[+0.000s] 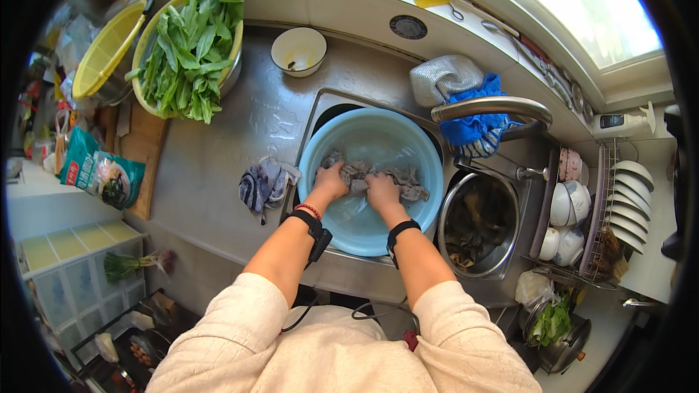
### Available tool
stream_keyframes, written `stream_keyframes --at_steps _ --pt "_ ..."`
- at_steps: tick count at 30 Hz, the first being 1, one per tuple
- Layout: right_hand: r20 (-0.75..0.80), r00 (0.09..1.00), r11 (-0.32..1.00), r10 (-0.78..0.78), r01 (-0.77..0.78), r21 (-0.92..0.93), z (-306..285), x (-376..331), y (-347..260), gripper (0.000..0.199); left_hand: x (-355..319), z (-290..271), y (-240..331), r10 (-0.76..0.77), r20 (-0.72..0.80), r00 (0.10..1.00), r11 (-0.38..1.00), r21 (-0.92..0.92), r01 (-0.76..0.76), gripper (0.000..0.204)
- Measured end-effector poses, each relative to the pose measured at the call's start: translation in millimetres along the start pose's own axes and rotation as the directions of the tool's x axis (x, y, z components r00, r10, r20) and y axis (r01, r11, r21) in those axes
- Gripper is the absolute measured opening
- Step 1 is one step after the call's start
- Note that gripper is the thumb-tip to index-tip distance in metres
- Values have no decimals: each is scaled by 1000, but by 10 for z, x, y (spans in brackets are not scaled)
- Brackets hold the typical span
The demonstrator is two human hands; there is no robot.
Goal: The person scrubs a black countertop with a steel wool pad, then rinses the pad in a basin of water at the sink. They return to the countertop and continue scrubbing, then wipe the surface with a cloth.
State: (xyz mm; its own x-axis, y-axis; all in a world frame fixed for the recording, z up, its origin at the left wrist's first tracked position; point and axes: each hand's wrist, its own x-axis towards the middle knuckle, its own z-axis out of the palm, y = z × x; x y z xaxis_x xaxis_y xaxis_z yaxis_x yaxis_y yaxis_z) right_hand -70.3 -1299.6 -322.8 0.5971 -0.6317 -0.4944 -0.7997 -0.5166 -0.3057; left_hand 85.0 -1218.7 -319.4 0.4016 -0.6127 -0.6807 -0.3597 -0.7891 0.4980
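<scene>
A person's bare hands, seen from above, reach from the near side into a round blue basin (378,125) set over a sink in a steel desk (207,167). A wet, bunched grey cloth (357,170) lies in the basin, its long axis running left to right, across the line of the forearms and sloping slightly nearer at the right. The left hand (331,180) is curled on the cloth's left end; the right hand (383,192) grips it around the middle, so a loose length trails beyond it to the right. The two hands are close but apart, with a short stretch of cloth between them. The right hand is nearer that free end. A striped rag (268,183) lies outside, left of the basin.
</scene>
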Motion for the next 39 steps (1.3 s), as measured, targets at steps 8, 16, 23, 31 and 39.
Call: stream_keyframes --at_steps 8,16,23,31,39 --pt "-130 965 781 -228 261 567 -1342 -707 12 22 -121 -274 67 -266 195 944 480 -823 305 46" --pt "-240 928 533 -284 361 765 -1961 -1101 -185 14 69 -142 -71 -232 289 929 44 -951 307 26" --pt "-187 958 907 -217 269 323 -703 -271 324 38 -166 92 251 -198 -7 980 -137 -990 -35 75" --pt "5 1000 999 2 -1 -47 87 11 -198 50 -295 149 358 -337 -240 910 854 -484 188 64" --pt "11 974 735 -228 165 658 -882 -288 -94 21 -252 177 392 -505 -254 825 621 -771 143 62"
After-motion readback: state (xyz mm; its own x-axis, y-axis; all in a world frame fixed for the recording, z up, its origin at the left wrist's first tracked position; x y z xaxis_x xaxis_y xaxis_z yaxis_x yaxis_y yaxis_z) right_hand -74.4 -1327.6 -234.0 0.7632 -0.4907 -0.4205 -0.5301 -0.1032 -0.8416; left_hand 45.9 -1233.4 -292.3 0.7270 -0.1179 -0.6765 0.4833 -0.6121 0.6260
